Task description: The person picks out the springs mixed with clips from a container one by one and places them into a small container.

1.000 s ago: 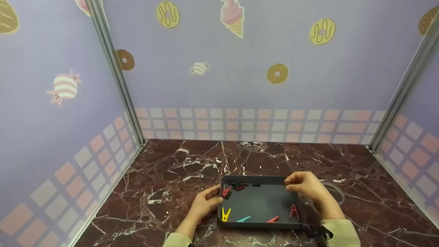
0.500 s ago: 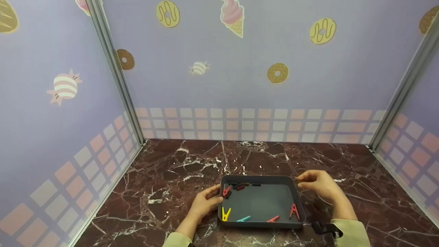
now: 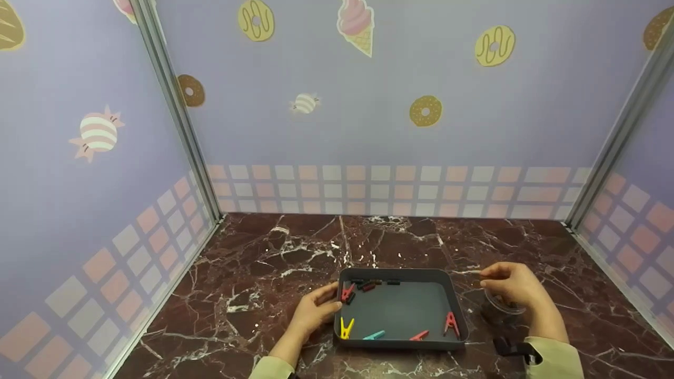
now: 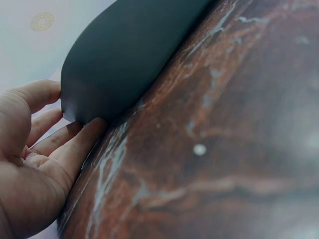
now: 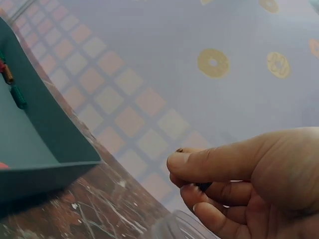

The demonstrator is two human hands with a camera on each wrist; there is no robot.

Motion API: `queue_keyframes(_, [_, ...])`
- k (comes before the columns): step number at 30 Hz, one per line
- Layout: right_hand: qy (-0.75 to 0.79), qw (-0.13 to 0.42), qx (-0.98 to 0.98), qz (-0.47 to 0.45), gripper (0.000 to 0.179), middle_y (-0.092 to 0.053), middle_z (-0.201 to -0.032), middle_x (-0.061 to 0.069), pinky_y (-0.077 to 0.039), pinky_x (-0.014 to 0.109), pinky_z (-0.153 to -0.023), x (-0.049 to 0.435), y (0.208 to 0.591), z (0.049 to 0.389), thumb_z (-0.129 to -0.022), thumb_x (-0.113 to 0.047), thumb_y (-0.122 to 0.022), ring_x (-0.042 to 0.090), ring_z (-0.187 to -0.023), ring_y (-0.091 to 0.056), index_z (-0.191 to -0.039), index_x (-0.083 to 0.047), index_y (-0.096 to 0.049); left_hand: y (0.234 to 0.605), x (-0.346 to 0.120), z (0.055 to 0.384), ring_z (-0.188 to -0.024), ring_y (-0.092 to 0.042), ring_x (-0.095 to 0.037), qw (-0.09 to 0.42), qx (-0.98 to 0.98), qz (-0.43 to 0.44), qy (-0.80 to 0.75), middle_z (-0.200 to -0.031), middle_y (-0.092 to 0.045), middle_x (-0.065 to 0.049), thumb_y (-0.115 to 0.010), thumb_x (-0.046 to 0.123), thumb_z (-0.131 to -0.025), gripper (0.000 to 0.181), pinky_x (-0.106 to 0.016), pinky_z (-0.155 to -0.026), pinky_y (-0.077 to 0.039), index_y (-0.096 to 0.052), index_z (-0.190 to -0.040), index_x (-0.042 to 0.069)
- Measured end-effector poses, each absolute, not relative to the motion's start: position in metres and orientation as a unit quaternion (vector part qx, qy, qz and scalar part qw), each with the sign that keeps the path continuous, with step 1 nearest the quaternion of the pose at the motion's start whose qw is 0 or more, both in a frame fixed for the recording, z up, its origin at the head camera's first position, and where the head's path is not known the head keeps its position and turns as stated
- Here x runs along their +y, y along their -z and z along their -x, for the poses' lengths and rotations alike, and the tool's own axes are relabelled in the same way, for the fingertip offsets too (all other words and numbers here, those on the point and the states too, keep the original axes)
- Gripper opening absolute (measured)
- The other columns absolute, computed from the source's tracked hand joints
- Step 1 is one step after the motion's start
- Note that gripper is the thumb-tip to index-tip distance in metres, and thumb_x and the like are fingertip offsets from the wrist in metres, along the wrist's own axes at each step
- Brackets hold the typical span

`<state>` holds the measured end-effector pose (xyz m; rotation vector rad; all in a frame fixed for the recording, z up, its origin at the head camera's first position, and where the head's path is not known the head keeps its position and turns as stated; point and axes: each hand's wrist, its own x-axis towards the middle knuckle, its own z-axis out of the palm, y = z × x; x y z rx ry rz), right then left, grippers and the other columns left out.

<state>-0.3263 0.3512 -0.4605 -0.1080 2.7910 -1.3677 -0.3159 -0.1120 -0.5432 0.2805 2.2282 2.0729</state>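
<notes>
A dark grey tray lies on the table, holding clothespins and small ribbed cylinders. My left hand grips its left wall, thumb at the rim and fingers against the outside; the left wrist view shows these fingers low on the wall. Right of the tray, my right hand is raised above a clear round container. Its thumb and fingers pinch a small dark piece, mostly hidden, kind unclear. Inside the tray are a yellow clothespin, a light blue clothespin and several red ones.
The small cylinders, one of them green, gather at the tray's back left. Dark red marbled table surrounds the tray. Patterned panels stand behind and on both sides.
My right hand has moved right, from over the tray's back right corner to above the clear container. My left hand and the tray have stayed in place.
</notes>
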Motion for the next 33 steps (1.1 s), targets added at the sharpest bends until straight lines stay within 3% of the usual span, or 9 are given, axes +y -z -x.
queue_keyframes(5, [0.423, 0.015, 0.906, 0.017, 0.036, -0.076, -0.101, 0.009, -0.058, 0.038, -0.066, 0.364, 0.460, 0.322, -0.093, -0.018, -0.075, 0.022, -0.075, -0.068, -0.121, 0.005, -0.070, 0.543, -0.112, 0.317, -0.132, -0.059, -0.045, 0.040, 0.729, -0.096, -0.677, -0.149, -0.051, -0.033, -0.070, 0.008, -0.094, 0.059, -0.034, -0.091, -0.061, -0.051, -0.148, -0.005])
queue_keyframes(11, [0.432, 0.021, 0.902, -0.014, 0.034, -0.074, -0.105, 0.014, -0.062, 0.040, -0.076, 0.376, 0.458, 0.320, -0.094, -0.013, -0.074, 0.022, -0.086, -0.072, -0.121, 0.007, -0.069, 0.544, -0.111, 0.317, -0.132, -0.059, -0.045, 0.038, 0.724, -0.097, -0.682, -0.148, -0.051, -0.034, -0.070, 0.007, -0.093, 0.059, -0.034, -0.092, -0.061, -0.050, -0.147, -0.007])
queue_keyframes(18, [0.400, 0.004, 0.916, -0.030, 0.029, -0.074, -0.105, 0.018, -0.059, 0.036, -0.074, 0.382, 0.458, 0.320, -0.092, -0.008, -0.073, 0.016, -0.085, -0.069, -0.117, 0.007, -0.070, 0.543, -0.110, 0.317, -0.132, -0.059, -0.046, 0.035, 0.726, -0.096, -0.680, -0.149, -0.051, -0.034, -0.070, 0.007, -0.094, 0.059, -0.034, -0.091, -0.061, -0.050, -0.147, -0.008])
queue_keyframes(27, [0.363, -0.012, 0.931, -0.034, 0.028, -0.074, -0.106, 0.021, -0.057, 0.044, -0.079, 0.383, 0.459, 0.321, -0.090, -0.011, -0.075, 0.026, -0.091, -0.070, -0.113, 0.004, -0.073, 0.543, -0.111, 0.317, -0.133, -0.058, -0.046, 0.037, 0.728, -0.100, -0.677, -0.150, -0.050, -0.034, -0.070, 0.009, -0.095, 0.059, -0.037, -0.095, -0.061, -0.050, -0.148, -0.007])
queue_keyframes(33, [0.377, -0.003, 0.925, -0.043, 0.030, -0.074, -0.108, 0.021, -0.056, 0.040, -0.075, 0.382, 0.459, 0.320, -0.090, -0.012, -0.074, 0.026, -0.090, -0.069, -0.115, 0.004, -0.072, 0.543, -0.111, 0.317, -0.133, -0.058, -0.047, 0.037, 0.730, -0.100, -0.675, -0.150, -0.049, -0.034, -0.070, 0.009, -0.095, 0.059, -0.040, -0.096, -0.061, -0.049, -0.148, -0.006])
